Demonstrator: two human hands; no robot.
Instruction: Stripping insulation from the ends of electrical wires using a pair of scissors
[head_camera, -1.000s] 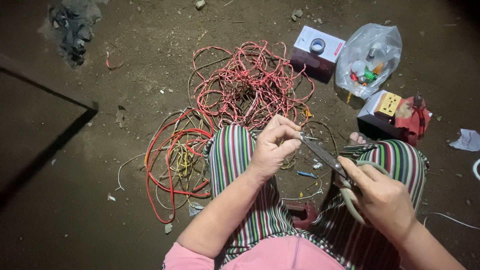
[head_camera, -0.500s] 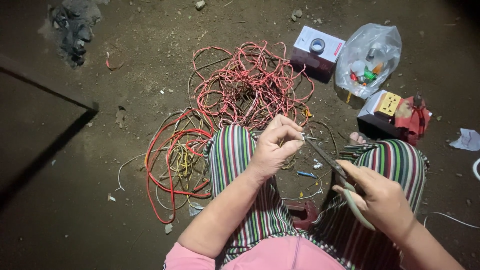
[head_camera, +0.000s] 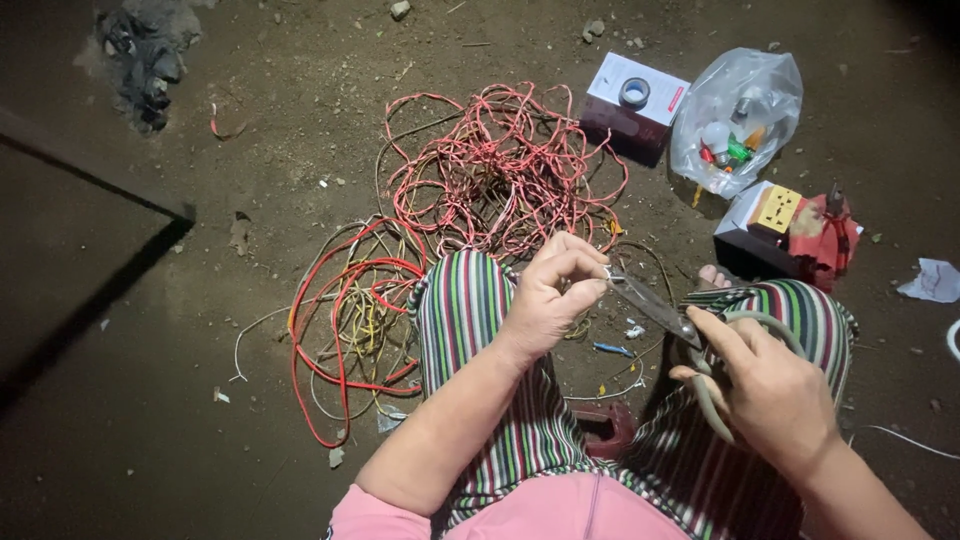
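Scissors (head_camera: 650, 303) between both hands (right-held)

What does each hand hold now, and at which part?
The right hand holds scissors by the pale loop handles. The left hand pinches something thin at the blade tips; too small to identify.

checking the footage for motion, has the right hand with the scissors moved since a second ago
Yes, slightly. The right hand with the scissors has shifted down, away from the yellow socket box.
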